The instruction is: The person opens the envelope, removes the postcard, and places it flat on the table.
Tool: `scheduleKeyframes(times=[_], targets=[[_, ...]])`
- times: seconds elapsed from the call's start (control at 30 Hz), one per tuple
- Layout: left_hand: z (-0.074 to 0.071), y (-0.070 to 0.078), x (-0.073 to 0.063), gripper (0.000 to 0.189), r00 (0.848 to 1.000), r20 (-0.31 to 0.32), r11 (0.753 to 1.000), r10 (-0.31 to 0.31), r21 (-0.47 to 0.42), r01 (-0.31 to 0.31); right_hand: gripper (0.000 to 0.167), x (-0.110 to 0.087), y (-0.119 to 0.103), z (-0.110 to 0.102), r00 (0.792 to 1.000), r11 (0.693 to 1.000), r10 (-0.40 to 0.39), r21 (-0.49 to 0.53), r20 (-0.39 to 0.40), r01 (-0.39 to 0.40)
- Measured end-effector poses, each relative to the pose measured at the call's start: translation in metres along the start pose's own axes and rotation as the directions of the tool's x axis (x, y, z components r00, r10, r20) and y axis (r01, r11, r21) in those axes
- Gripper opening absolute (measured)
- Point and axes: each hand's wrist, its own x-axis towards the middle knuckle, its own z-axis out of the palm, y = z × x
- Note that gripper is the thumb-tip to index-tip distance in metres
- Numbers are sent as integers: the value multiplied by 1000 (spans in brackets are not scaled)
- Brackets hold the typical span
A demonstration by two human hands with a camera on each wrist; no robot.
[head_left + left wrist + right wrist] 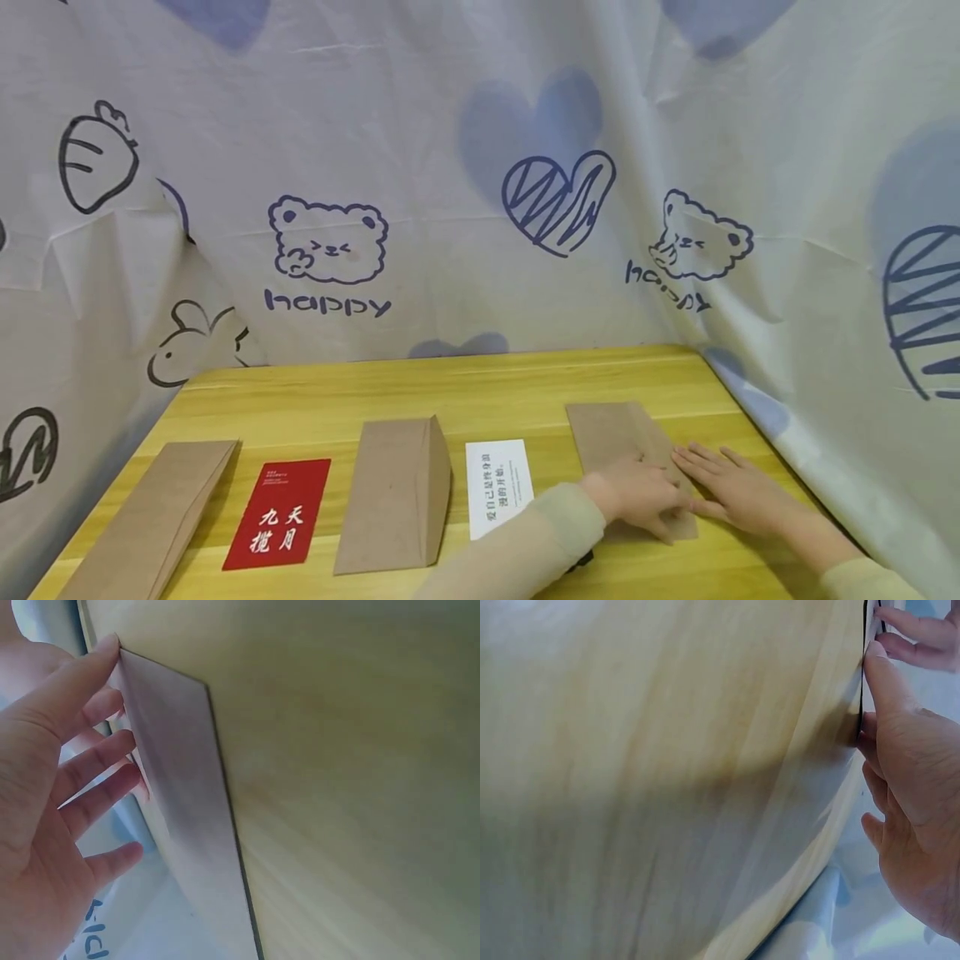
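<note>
A brown kraft paper envelope (pixel 609 429) lies on the right part of the table. Across its lower half my left hand (pixel 643 498) rests with fingers spread. In the left wrist view, that hand's thumb touches a corner of the envelope (pixel 184 765) and the other fingertips lie against its surface. My right hand (pixel 738 490) lies at the envelope's right edge, fingers extended and thumb close to the left fingers. The right wrist view shows the thumb of the right hand (pixel 919 780) at the paper's thin edge. Part of the envelope is hidden under the left hand.
On the yellow wood-grain table (pixel 450 383), a white printed card (pixel 497 479) lies left of this envelope. Further left are a second brown envelope (pixel 390 500), a red card (pixel 281 512) and a third brown envelope (pixel 150 517). A patterned curtain (pixel 435 250) surrounds the table.
</note>
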Motion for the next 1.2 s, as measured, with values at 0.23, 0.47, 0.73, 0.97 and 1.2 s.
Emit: scheduleKeyframes(times=[0.23, 0.47, 0.73, 0.97, 1.2], targets=[[-2, 2, 12, 57, 1000, 21, 1000, -11, -9, 11, 66, -1, 3, 5, 997, 996, -61, -69, -56, 57], [-2, 2, 17, 59, 998, 51, 999, -21, -23, 22, 66, 0, 1, 2, 999, 1000, -25, -12, -28, 25], [-2, 0, 18, 42, 999, 48, 999, -19, -37, 21, 67, -1, 2, 2, 1000, 1000, -17, 5, -11, 17], [-2, -3, 16, 62, 999, 39, 998, -14, -53, 16, 66, -1, 3, 3, 998, 999, -50, -21, -44, 49], [-4, -7, 7, 39, 998, -54, 997, 34, -71, -38, 68, 2, -3, -4, 999, 999, 34, 29, 22, -34]])
